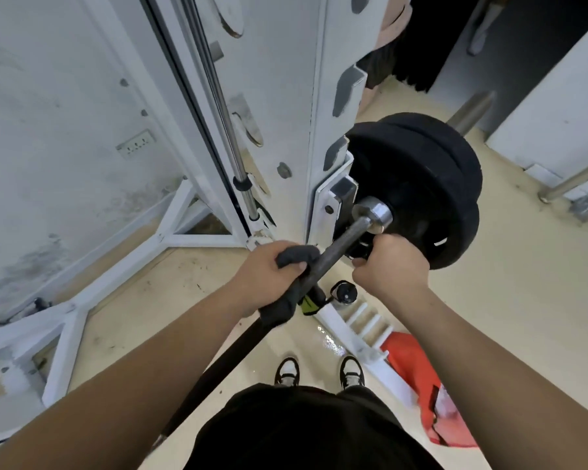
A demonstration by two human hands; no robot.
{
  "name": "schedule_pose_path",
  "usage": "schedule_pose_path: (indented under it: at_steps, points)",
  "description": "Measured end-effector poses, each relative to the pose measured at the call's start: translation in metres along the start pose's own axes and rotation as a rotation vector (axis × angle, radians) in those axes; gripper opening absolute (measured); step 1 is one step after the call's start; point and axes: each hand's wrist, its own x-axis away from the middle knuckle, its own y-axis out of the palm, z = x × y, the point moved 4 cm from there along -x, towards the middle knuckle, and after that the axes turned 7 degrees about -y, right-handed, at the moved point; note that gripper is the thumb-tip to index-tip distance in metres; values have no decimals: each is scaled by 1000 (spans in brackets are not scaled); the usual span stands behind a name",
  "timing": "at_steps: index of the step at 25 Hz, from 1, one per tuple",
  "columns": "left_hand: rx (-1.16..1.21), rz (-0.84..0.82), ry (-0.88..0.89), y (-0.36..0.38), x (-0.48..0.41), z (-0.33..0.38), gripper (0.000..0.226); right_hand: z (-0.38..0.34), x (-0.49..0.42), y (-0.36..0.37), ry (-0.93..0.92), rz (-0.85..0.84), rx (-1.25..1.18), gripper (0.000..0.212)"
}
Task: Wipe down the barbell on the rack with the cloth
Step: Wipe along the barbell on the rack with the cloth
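The barbell (336, 247) is lying across the white rack (323, 137), its dark shaft running from the lower left up to a chrome collar (374, 213) just beside the rack's hook. Past the collar, black plates (418, 188) are sitting on the sleeve, whose bare end is sticking out beyond them.

The left hand (269, 273) is closing around the shaft with the dark cloth (286, 283) bunched under its fingers; the cloth is wrapping the bar and trailing down below the palm. The right hand (392, 262) is curling into a fist just under the collar, close against the inner plate. It seems to be gripping something dark there, though what it is holding is hidden by the knuckles.

Both forearms are reaching forward from a black shirt (the person is standing right over the bar, with black-and-white shoes (319, 371) showing on the pale floor (506, 300)). A bottle (345, 295) is resting on the floor beneath the hands, beside a white frame piece, and an orange bag (418, 374) is lying to the right of the shoes.
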Motion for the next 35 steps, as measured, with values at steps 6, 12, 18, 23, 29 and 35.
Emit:
schedule_pose_path:
  at_steps: [6,12,18,23,29,35]
  points:
    - [-54,-82,-75,-12,-4,-12,17,-2,0,4,14,21,28,28]
    - [38,-132,-116,-5,-12,-6,21,-3,1,5,-3,25,20,27]
    - [-114,-126,-133,-21,3,-13,13,1,0,1,-30,-10,52,29]
    - [-175,-85,-67,0,-18,24,14,0,-1,-3,-76,-10,88,29]
    - [-659,128,97,3,23,9,21,5,-9,-11,-155,-66,125,33]
    - [-554,275,60,41,-4,50,32,7,-13,-11,-287,-12,136,36]
